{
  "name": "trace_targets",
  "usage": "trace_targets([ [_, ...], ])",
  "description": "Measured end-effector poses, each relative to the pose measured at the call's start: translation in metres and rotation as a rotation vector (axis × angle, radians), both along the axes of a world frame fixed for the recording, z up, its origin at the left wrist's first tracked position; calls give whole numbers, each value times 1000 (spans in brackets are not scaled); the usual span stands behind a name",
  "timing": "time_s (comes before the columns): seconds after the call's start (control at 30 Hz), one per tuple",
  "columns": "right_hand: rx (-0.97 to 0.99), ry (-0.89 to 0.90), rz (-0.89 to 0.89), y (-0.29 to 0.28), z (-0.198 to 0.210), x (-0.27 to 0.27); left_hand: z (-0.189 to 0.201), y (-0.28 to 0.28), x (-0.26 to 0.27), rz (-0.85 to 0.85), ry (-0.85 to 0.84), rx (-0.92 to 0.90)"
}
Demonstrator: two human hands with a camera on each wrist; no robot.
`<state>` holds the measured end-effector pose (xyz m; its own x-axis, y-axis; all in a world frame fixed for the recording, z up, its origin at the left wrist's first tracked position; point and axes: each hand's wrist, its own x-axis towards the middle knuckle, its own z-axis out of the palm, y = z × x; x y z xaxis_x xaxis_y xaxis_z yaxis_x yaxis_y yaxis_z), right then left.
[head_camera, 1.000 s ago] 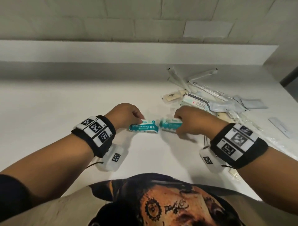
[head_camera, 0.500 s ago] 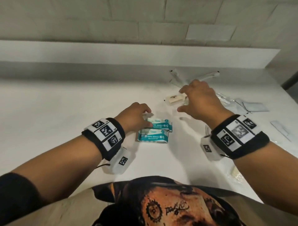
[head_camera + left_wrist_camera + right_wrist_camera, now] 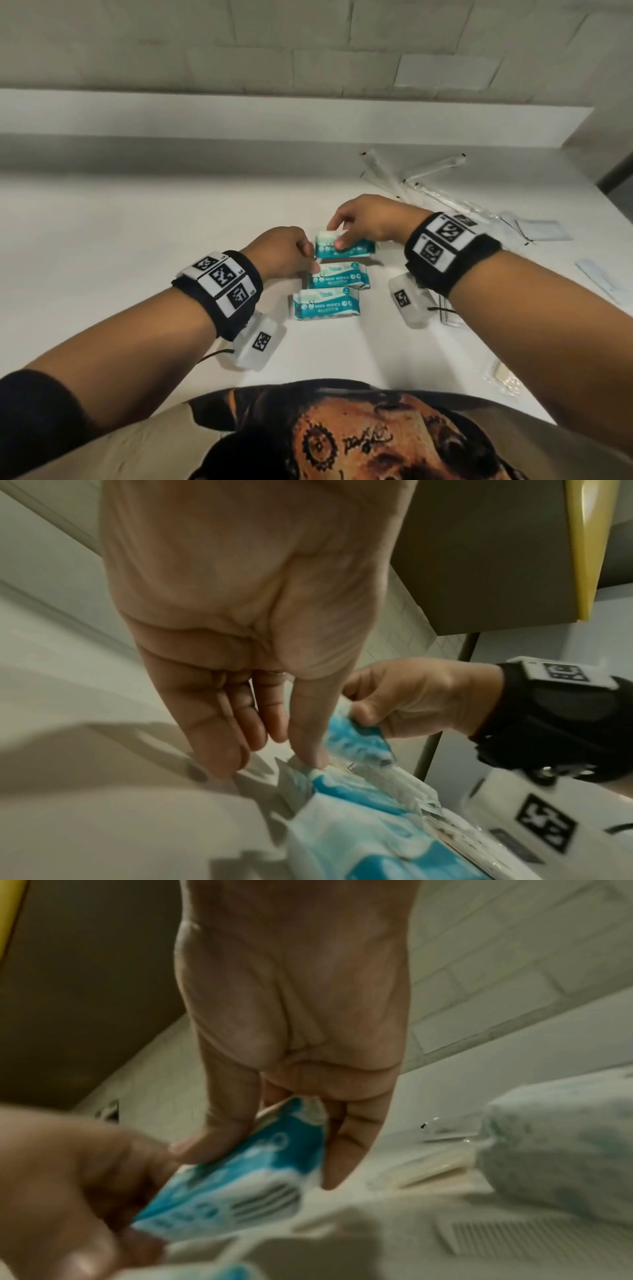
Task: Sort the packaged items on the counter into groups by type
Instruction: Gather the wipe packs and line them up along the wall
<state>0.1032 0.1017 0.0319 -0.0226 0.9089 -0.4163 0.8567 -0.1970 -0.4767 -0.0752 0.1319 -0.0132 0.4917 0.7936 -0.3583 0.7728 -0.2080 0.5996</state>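
Two teal and white "MINI WIPES" packs lie flat on the white counter [image 3: 137,260], one [image 3: 337,277] just behind the other [image 3: 327,303]. My right hand [image 3: 337,235] pinches a third wipes pack [image 3: 352,248] between thumb and fingers, tilted, just behind the middle pack; the same pack [image 3: 240,1177] shows in the right wrist view. My left hand [image 3: 310,255] is at the packs' left ends. In the left wrist view its fingers [image 3: 222,750] point down to the counter and its thumb tip rests on a pack's end [image 3: 342,780]. It holds nothing.
Long clear wrapped sticks [image 3: 411,171] lie at the back right, flat white sachets [image 3: 537,229] to their right. A clear bag with a beige item [image 3: 503,377] is near the front right edge. A pale soft pack [image 3: 561,1150] sits beside my right hand. A ledge [image 3: 274,116] runs along the wall.
My right hand reached into the pile at the back right and came back left holding a third wipes pack. The left hand stayed at the two packs on the counter.
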Motion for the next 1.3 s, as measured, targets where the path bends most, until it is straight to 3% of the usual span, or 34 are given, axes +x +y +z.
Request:
trace_targets([
  [0.2, -101, -152, 63, 22, -15, -10, 1, 1, -1, 4, 54, 48],
  [0.37, -1, -338, 59, 4, -10, -4, 5, 4, 1, -18, 51, 52],
  [0.53, -100, -257, -18, -27, -22, -1, 7, 7, 3, -27, 67, -1],
  [0.7, 39, -183, -47, -39, -28, 1, 4, 8, 3, -59, 115, 110],
  [0.77, 200, -273, -99, -44, -17, 16, 5, 5, 5, -80, 128, 212],
  [0.83, 301, -470, -175, -48, -11, 37, 6, 3, 9, -119, 127, 286],
  [0.93, 94, -664, -195, -51, -14, 58, 7, 4, 14, -168, 128, 294],
  [1.1, 84, -615, -93, -36, -2, 64, 4, 11, 15, -124, 70, 209],
  [1.3, -117, -614, -123, -15, -6, 57, -1, 18, 13, -63, 60, 122],
])
